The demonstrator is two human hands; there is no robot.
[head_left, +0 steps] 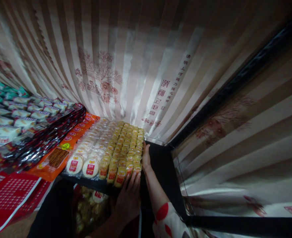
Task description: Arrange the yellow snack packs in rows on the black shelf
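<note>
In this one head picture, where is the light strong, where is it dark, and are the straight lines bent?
Head view: light is strongest on the striped curtain; the yellow packets are lit. The foreground is dark around the left hand and right hand. Curtain stripes fan out and the black frame runs slanted, showing wide-angle distortion.

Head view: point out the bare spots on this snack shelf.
Bare: the dark shelf strip between the rows of small yellow-wrapped snacks and the striped curtain, where the right hand rests. Crowded: round white cakes, orange packets, left hand.
</note>
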